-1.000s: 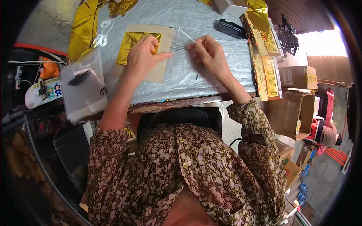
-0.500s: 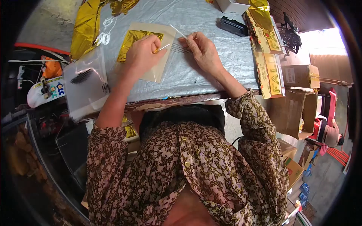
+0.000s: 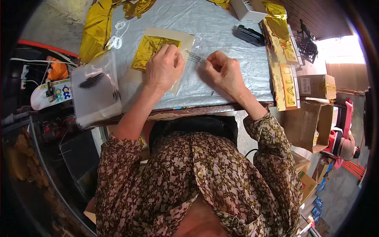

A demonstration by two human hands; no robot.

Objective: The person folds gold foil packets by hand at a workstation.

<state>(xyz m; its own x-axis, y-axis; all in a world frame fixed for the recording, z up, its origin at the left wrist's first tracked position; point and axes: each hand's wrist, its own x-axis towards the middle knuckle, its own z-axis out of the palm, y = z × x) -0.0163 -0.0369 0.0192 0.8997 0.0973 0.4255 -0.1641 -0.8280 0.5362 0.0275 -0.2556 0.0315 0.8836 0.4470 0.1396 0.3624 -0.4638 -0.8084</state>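
Observation:
My left hand (image 3: 164,67) is closed in a pinch over a folded gold foil sheet (image 3: 148,51). What its fingertips hold, if anything, is hidden. The foil lies on a beige card (image 3: 188,38). Beside the card, between my hands, lies a clear plastic bag (image 3: 195,58) with small dark print. My right hand (image 3: 226,73), thumb and fingers curled together, is at the right side of that bag. I cannot make out anything in its fingers.
Loops of white cord (image 3: 114,42) and a clear sleeve with dark thin pieces (image 3: 96,85) are at the left. More gold foil (image 3: 94,29) hangs over the left edge. A black case (image 3: 250,35), a white box (image 3: 248,12) and printed gold packaging (image 3: 290,85) line the right.
The white thin strips seen at both hands no longer show. My left hand has moved slightly right and down, my right hand down and right. The whole view has shifted a little.

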